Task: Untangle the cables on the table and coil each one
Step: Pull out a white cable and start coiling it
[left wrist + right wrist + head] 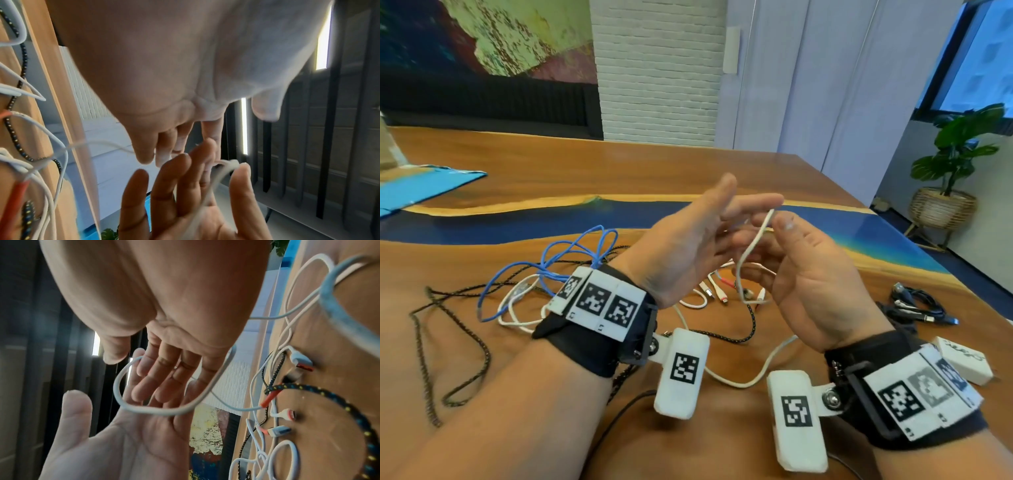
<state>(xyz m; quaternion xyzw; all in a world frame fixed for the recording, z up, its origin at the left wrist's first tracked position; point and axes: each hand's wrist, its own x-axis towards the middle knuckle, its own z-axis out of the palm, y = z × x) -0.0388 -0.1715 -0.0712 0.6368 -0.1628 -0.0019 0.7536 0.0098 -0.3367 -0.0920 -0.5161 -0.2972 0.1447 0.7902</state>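
Both hands are raised over a tangle of cables on the wooden table (544, 164). My right hand (767, 233) pinches a white cable (743, 255) between thumb and fingers; it hangs in a loop down to the table. In the right wrist view that white cable (118, 391) curves in front of the left palm (123, 443). My left hand (736, 205) faces the right one with straight fingers and grips nothing. On the table lie a blue cable (544, 267), a black braided cable (458, 342) and white cables with red ends (717, 289).
A bundle of black cables (917, 305) lies at the right of the table, close to its edge. A blue sheet (424, 188) lies at the far left. A potted plant (955, 154) stands on the floor beyond the right edge.
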